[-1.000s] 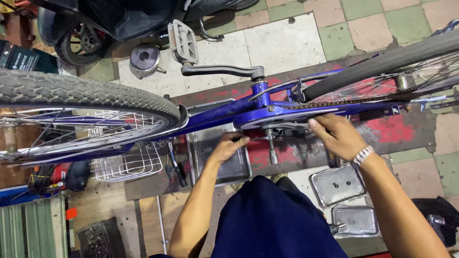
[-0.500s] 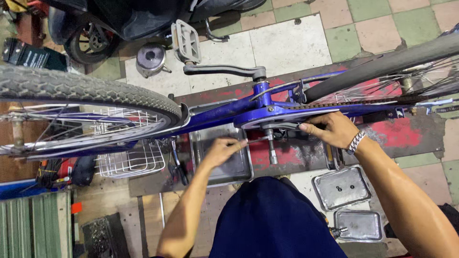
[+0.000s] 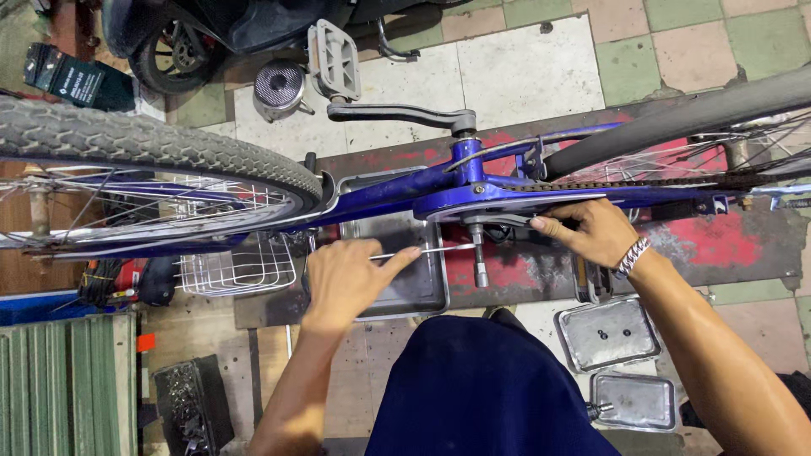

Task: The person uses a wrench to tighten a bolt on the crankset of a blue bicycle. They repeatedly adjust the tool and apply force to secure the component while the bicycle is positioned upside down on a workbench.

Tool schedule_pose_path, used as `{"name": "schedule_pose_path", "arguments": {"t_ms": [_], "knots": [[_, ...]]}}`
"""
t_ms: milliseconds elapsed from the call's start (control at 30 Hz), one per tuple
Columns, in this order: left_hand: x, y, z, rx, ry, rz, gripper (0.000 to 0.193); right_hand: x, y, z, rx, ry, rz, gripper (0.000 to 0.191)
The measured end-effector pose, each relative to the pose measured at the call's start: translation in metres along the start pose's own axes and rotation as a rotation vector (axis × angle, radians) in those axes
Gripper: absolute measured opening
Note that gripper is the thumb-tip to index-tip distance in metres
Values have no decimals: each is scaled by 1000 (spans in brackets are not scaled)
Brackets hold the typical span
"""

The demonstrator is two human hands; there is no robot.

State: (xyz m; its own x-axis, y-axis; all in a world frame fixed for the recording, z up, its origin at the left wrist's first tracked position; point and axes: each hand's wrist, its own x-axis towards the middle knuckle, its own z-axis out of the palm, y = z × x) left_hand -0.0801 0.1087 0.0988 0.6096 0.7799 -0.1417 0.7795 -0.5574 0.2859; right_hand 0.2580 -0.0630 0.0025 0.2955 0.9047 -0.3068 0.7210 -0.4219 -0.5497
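A blue bicycle frame [image 3: 405, 190] lies across the view, upside down, with a crank arm and pedal [image 3: 336, 59] sticking up at the far side. My left hand [image 3: 351, 274] holds a thin metal rod tool [image 3: 431, 250], its tip pointing toward the bare bottom-bracket axle [image 3: 478, 253] that sticks out toward me. My right hand [image 3: 591, 230] grips the frame and chain area just right of the axle. A beaded bracelet sits on my right wrist. My dark blue knee [image 3: 481, 388] fills the lower middle.
The front tyre [image 3: 152, 148] spans the left, the rear tyre [image 3: 693, 110] the upper right. Metal trays [image 3: 608, 333] lie on the tiled floor at lower right, another tray [image 3: 405, 287] lies under the frame. A wire basket [image 3: 236, 270] hangs at left. A scooter wheel [image 3: 169, 51] stands behind.
My left hand has moved up and right, now holding the thin rod toward the axle. My right hand has slid along the frame to just right of the axle.
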Motion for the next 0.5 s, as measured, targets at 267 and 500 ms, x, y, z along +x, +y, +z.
{"name": "schedule_pose_path", "arguments": {"t_ms": [267, 500], "knots": [[21, -48, 139, -758, -100, -1, 53, -3, -2, -1, 19, 21, -38, 63], [27, -63, 206, -872, -112, 51, 54, -6, 5, 4, 67, 20, 0, 59]]}}
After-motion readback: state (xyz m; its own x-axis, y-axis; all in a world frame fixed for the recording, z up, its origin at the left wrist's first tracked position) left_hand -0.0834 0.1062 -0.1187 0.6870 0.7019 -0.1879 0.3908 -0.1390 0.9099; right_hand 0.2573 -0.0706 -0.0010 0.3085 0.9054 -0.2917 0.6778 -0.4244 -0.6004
